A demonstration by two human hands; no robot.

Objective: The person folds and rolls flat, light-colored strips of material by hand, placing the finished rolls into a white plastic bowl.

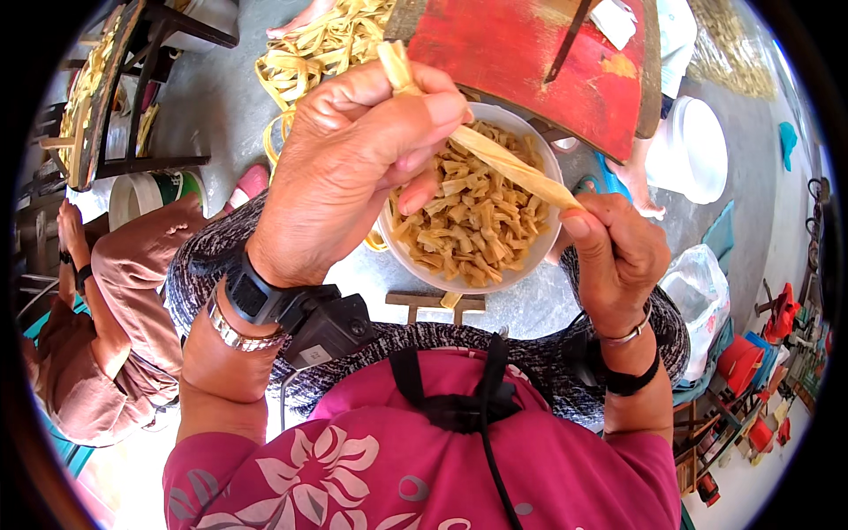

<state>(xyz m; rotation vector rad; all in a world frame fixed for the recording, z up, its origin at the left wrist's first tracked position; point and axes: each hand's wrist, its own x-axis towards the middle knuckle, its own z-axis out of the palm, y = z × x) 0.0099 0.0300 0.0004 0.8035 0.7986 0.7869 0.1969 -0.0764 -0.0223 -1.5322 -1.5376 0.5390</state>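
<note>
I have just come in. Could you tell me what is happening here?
A person holds a pale yellow strip in both hands. The left hand grips it, and the right hand pinches its lower end. Below them is a white bowl with many short yellowish pieces.
</note>
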